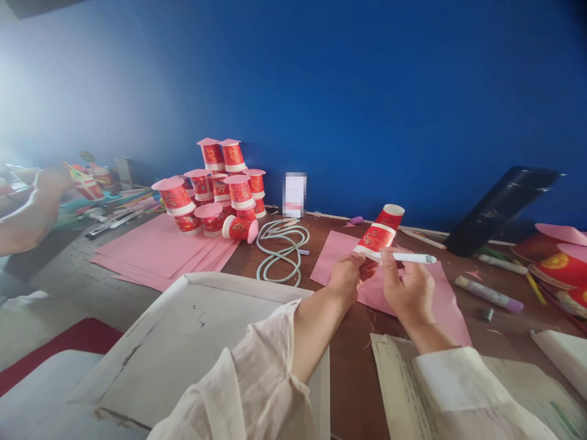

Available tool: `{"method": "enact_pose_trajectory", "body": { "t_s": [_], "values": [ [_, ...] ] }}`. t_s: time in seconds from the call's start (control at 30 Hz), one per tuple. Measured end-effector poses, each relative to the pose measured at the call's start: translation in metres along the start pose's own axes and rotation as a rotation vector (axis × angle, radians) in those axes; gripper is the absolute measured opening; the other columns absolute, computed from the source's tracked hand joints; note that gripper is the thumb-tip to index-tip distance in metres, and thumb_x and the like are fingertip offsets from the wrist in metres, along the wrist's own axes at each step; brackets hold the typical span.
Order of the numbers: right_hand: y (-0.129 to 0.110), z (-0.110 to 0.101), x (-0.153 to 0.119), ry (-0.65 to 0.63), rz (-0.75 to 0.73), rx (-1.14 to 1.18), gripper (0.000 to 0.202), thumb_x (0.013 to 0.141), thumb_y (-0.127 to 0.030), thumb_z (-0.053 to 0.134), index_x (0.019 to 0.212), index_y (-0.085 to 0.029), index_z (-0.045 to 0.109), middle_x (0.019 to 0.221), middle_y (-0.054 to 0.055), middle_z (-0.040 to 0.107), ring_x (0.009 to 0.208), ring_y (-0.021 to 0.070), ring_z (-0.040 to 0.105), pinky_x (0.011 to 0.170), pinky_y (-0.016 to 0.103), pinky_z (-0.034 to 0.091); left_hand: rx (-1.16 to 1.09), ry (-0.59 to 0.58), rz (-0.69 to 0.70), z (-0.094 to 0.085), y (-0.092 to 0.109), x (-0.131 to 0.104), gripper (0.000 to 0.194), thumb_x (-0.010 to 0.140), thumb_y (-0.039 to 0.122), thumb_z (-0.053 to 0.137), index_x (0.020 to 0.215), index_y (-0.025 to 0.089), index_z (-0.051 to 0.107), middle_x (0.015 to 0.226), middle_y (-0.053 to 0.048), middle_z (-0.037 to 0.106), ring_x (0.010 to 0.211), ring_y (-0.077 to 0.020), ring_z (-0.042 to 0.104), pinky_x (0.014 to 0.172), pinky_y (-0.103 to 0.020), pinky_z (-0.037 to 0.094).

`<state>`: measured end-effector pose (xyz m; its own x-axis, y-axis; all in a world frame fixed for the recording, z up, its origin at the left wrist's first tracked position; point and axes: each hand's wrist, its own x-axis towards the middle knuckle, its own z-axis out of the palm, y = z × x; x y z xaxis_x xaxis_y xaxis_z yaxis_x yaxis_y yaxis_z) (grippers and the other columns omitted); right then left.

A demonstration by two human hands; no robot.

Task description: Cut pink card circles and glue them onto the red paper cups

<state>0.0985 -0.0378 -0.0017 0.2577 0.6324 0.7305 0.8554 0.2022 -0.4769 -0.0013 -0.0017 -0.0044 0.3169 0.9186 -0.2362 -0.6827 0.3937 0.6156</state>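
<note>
Left hand (348,276): right of centre, fingers clamped on the lower rim of a red cup.
Right hand (410,290): just beside it, fingers together around a white pen.
Red cup (375,237): right of centre, tilted, with gold patterning; a second cup (391,215) shows at its upper end, though whether they are joined I cannot tell.
White pen (413,258): nearly level, one end against or close to the cup's rim.
Pink sheet (443,293): beneath both hands, on the brown worktop (351,379).
Cup stack (241,191): left of centre, red cups topped with pink discs.
Pale cable (279,256): coiled between stack and hands.
White tray (174,342): lower left.
Another person's arm (22,220): at the left edge.
Backdrop: a blue wall (321,91).
</note>
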Motion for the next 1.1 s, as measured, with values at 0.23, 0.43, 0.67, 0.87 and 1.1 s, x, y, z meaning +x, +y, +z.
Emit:
{"method": "enact_pose_trajectory", "body": {
  "t_s": [0.23,0.43,0.67,0.87,1.1],
  "values": [
    [-0.0023,-0.0013,0.0013,0.007,-0.017,0.009,0.032,0.091,-0.042,0.048,0.094,-0.019,0.069,0.094,0.011,0.072,0.084,0.0259,0.067,0.069,0.035,0.048,0.012,-0.031,0.042,-0.002,-0.0019,0.0006,0.009,0.072,0.02,0.068,0.074,0.012,0.065,0.069,-0.004,0.063,0.067,-0.0133,0.06,0.076,-0.029,0.045],
    [-0.0009,-0.0002,0.0007,0.032,-0.038,-0.035,0.032,0.091,-0.042,0.047,0.091,-0.019,0.069,0.093,0.012,0.072,0.081,0.0262,0.066,0.07,0.036,0.047,0.01,0.012,0.024,-0.0015,-0.0014,0.0019,0.007,0.073,0.018,0.066,0.075,0.012,0.065,0.069,-0.005,0.064,0.067,-0.0136,0.06,0.072,-0.028,0.046],
    [0.0014,0.0008,0.0009,0.025,-0.031,-0.052,0.033,0.092,-0.042,0.046,0.092,-0.018,0.069,0.089,0.012,0.072,0.079,0.0266,0.066,0.069,0.036,0.047,0.005,0.032,0.001,0.0006,0.0009,-0.0001,0.005,0.076,0.015,0.062,0.078,0.011,0.065,0.071,-0.006,0.064,0.066,-0.0133,0.061,0.071,-0.027,0.046],
    [-0.0051,-0.003,0.0017,0.086,0.001,-0.009,0.031,0.092,-0.039,0.046,0.094,-0.018,0.068,0.095,0.012,0.071,0.088,0.0269,0.066,0.075,0.037,0.048,-0.018,0.066,-0.022,0.0015,0.0019,-0.0011,0.005,0.078,0.014,0.061,0.079,0.011,0.065,0.071,-0.006,0.064,0.067,-0.0138,0.062,0.071,-0.027,0.046],
    [-0.0063,-0.0032,0.0009,0.09,0.078,-0.011,0.033,0.092,-0.041,0.046,0.095,-0.018,0.069,0.095,0.012,0.072,0.086,0.0263,0.066,0.072,0.035,0.048,-0.042,0.1,-0.036,0.0032,0.0056,-0.0026,0.009,0.083,0.013,0.055,0.079,0.01,0.063,0.072,-0.007,0.063,0.069,-0.0136,0.063,0.07,-0.026,0.047]
  ]
}}
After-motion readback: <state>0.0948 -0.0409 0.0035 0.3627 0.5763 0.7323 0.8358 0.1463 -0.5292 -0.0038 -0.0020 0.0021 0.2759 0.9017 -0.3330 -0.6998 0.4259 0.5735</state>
